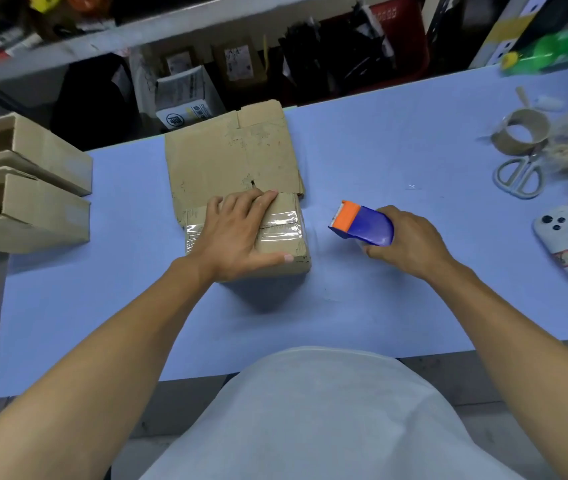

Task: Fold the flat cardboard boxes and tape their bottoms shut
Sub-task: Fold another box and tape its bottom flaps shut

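Evidently light and stiff, the small brown cardboard box mid-table stays put under our flat, open left hand pressing its glossy taped bottom, while our right hand grips the blue-and-orange tape dispenser just beside it.

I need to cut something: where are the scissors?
The pale-handled scissors lie far right on the blue table, beside the cardboard tape core.

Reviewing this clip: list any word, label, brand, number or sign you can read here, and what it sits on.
Nothing can be read for certain.
White package behind the table: printed lines and a round logo, too blurred.
Two brown parcels on the shelf: white labels, too small.
Red crate: raised characters, blurred.
White gadget at right: a small red-edged label, unreadable.
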